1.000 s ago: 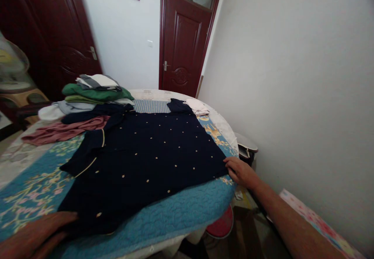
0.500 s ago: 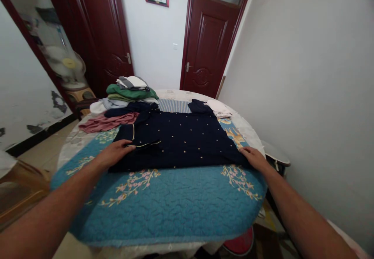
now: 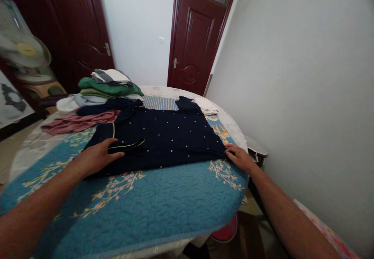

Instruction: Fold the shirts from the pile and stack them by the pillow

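Observation:
A navy shirt (image 3: pixel 166 134) with small pale dots and light piping lies spread over a blue quilted cloth (image 3: pixel 163 200) on the table. At its near left side, my left hand (image 3: pixel 99 155) rests on the fabric, thumb and fingers apart, beside a piped edge. The near right corner of the shirt is between the thumb and fingers of my right hand (image 3: pixel 238 156). Part of a blue-and-white striped cloth (image 3: pixel 160 103) shows beyond the shirt's far edge.
A pile of clothes with a green garment (image 3: pixel 108 87) stands at the far left. Next to it lies a pink garment (image 3: pixel 78 121). Folded white cloth (image 3: pixel 206 106) sits at the far right. A round stool (image 3: pixel 257 146) stands by the wall, and a red round seat (image 3: pixel 224 229) shows below the table.
The view has swung right, so everything sits further left. My left thumb has spread away from the fingers. My right hand remains at the shirt's corner.

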A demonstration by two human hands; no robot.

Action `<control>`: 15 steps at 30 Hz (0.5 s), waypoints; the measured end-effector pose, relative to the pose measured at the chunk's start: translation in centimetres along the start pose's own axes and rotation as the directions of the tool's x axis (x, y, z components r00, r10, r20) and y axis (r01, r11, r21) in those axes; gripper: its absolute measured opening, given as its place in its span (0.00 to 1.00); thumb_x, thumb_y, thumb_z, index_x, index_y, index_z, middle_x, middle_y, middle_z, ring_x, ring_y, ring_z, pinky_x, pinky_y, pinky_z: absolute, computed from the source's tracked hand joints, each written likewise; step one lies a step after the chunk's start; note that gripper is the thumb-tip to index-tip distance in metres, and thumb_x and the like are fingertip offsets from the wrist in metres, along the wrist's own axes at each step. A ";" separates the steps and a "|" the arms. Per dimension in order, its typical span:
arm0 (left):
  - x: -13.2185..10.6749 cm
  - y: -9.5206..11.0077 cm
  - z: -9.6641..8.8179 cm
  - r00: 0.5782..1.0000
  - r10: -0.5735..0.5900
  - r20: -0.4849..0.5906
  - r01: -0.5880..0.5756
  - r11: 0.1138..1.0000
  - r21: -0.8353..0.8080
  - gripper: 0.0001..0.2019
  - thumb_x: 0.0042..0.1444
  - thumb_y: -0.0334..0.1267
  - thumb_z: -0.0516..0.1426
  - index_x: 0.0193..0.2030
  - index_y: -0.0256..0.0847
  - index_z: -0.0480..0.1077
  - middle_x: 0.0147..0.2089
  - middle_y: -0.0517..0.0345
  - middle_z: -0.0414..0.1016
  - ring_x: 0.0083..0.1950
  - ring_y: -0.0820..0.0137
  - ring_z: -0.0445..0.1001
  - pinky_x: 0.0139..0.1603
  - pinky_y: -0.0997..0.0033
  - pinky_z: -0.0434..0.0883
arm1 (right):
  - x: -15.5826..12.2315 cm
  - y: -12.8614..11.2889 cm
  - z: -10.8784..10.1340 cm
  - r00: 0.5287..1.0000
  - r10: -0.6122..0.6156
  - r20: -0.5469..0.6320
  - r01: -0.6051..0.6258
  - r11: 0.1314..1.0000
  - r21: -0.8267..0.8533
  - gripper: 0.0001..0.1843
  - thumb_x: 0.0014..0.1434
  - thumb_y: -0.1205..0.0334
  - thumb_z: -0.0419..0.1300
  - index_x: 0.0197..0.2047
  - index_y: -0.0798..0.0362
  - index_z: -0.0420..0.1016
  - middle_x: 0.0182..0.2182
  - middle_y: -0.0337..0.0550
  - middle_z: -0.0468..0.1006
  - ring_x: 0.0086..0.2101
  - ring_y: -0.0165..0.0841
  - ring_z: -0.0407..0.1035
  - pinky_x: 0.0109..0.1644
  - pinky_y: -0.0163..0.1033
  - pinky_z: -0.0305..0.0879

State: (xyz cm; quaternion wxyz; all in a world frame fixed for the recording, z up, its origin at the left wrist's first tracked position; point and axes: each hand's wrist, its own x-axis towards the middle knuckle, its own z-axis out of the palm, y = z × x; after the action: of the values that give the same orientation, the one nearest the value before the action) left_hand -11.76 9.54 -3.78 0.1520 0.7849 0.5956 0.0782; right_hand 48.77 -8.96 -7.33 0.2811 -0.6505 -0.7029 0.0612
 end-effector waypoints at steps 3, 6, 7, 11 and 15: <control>0.9 0.1 0.3 0.996 0.080 0.044 -0.083 0.993 0.077 0.36 0.61 0.63 0.51 0.68 0.39 0.67 0.61 0.39 0.75 0.60 0.48 0.75 0.61 0.55 0.68 | -0.2 -0.5 -0.1 0.999 0.006 -0.043 -0.006 1.000 0.002 0.12 0.66 0.54 0.56 0.41 0.47 0.80 0.55 0.50 0.78 0.56 0.44 0.73 0.66 0.55 0.64; 1.4 0.1 0.4 0.996 0.075 0.049 -0.080 0.990 0.120 0.36 0.63 0.62 0.48 0.69 0.40 0.65 0.62 0.38 0.74 0.60 0.48 0.75 0.61 0.54 0.67 | -0.7 -0.6 -0.3 0.999 -0.044 0.013 0.044 0.999 -0.008 0.15 0.61 0.55 0.63 0.50 0.47 0.79 0.60 0.50 0.75 0.61 0.45 0.68 0.68 0.55 0.62; 1.6 0.1 0.4 0.998 0.052 0.042 -0.057 0.990 0.132 0.37 0.63 0.62 0.48 0.71 0.39 0.62 0.63 0.36 0.74 0.60 0.47 0.75 0.61 0.53 0.68 | -0.9 -0.5 -0.3 0.998 -0.064 0.029 0.064 0.998 -0.025 0.17 0.59 0.56 0.64 0.51 0.47 0.79 0.61 0.50 0.74 0.62 0.45 0.68 0.69 0.55 0.61; 1.9 0.3 0.5 0.999 -0.024 0.045 0.016 0.985 0.173 0.36 0.64 0.58 0.45 0.68 0.32 0.64 0.62 0.32 0.74 0.61 0.44 0.75 0.60 0.52 0.68 | -0.8 -0.2 -0.1 0.996 -0.088 0.018 0.089 0.993 -0.074 0.12 0.57 0.65 0.59 0.43 0.49 0.81 0.55 0.50 0.79 0.57 0.44 0.72 0.68 0.54 0.63; 1.4 0.9 -0.1 1.000 -0.010 -0.007 0.011 0.989 0.150 0.29 0.65 0.53 0.42 0.57 0.34 0.71 0.51 0.37 0.79 0.51 0.47 0.78 0.53 0.55 0.70 | -0.2 -0.4 -0.3 0.993 -0.010 -0.118 0.010 1.000 -0.003 0.12 0.58 0.63 0.58 0.43 0.48 0.81 0.51 0.48 0.81 0.54 0.44 0.74 0.65 0.53 0.65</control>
State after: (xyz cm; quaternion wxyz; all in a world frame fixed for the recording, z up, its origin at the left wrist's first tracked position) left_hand -10.60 10.65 -3.51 0.0911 0.7907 0.6044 0.0346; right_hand 48.59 -9.32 -6.96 0.3216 -0.6497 -0.6885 0.0205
